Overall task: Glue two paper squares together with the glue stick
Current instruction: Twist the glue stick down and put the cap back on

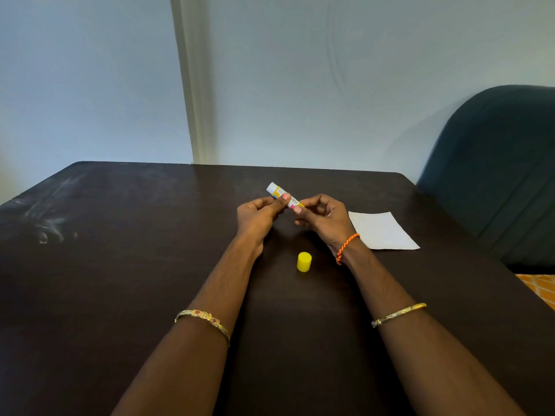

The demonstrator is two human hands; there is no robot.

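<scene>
At frame centre both hands, left and right, pinched the uncapped glue stick, cap just below, paper at right.

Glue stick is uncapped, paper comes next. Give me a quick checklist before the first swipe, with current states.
1. Cap off: ok. The yellow cap stands on the table between the forearms.
2. Hold on the glue stick: ok. The left hand pinches its middle and the right hand holds its base.
3. Glue wound out: cannot tell, the tip is too small to read.
4. Paper within reach: ok, flat beside the right hand.
5. Two squares present: cannot tell, only one white sheet shows.
</scene>
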